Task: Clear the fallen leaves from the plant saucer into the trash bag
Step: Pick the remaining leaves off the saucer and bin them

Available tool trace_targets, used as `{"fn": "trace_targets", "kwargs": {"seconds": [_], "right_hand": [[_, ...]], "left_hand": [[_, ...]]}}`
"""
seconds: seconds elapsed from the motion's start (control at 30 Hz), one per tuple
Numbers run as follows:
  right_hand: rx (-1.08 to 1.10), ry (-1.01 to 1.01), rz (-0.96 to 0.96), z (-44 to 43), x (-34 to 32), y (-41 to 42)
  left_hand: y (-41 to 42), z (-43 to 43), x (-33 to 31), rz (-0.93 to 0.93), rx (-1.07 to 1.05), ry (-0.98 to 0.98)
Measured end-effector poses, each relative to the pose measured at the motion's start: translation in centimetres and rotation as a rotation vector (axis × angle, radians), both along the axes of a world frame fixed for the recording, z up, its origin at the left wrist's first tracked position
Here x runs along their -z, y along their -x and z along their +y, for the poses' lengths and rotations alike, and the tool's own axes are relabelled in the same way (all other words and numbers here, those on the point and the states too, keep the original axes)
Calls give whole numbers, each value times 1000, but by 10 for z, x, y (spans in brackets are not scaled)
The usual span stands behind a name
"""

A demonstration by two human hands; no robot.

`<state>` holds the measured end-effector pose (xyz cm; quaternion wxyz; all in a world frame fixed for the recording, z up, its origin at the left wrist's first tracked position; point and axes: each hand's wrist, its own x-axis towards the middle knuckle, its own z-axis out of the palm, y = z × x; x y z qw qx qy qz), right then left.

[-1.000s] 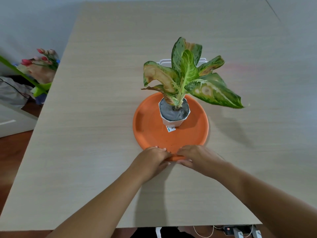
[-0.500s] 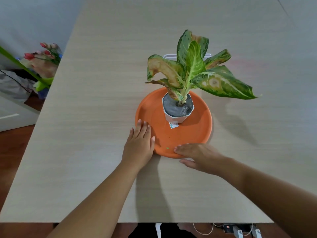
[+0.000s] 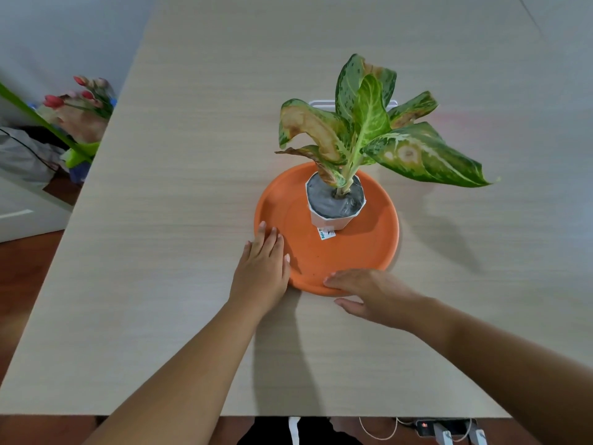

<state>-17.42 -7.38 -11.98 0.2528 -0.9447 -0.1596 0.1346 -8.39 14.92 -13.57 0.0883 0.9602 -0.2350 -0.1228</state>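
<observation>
An orange plant saucer (image 3: 369, 252) lies on the beige table (image 3: 179, 220). A small white pot (image 3: 332, 220) with a green, brown-spotted plant (image 3: 369, 133) stands in its far half. I see no loose leaves on the saucer's bare surface. My left hand (image 3: 261, 268) lies flat, fingers together, against the saucer's near-left rim. My right hand (image 3: 365, 290) rests palm down on the near rim, thumb on the table. Neither hand holds anything. No trash bag is in view.
A white object (image 3: 321, 103) shows behind the plant. Off the table's left edge are red tulips (image 3: 80, 97) and grey fabric (image 3: 22, 155) on the floor. Cables and a power strip (image 3: 446, 428) lie below the near edge.
My left hand slid from the saucer's near rim, beside the right hand, to the near-left rim and flattened. My right hand stayed at the near rim. The view shifted slightly.
</observation>
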Motion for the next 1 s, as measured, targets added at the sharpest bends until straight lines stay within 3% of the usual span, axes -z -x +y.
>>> {"fn": "trace_targets", "kwargs": {"seconds": [0.13,0.3,0.5,0.57,0.73,0.8,0.9,1.0], "right_hand": [[101,-73,-28,-12,-11,-9],[43,193,78,-12,-5,-6],[7,209,2,7,1,10],[83,137,40,14,-5,11],[427,-306,194,18,-15,0],[406,-167,136,3,-9,-2],[134,195,102,-5,-4,5],[61,260,12,4,-8,16]], "left_hand": [[0,-3,1,9,-9,10],[3,-2,3,-27,-22,25],[3,-2,6,-40,-46,7],[2,-3,7,-39,-47,9],[1,-4,8,-62,-52,62],[1,-5,7,-63,-54,58],[2,-4,7,-63,-65,44],[3,-4,7,-57,-55,20]]}}
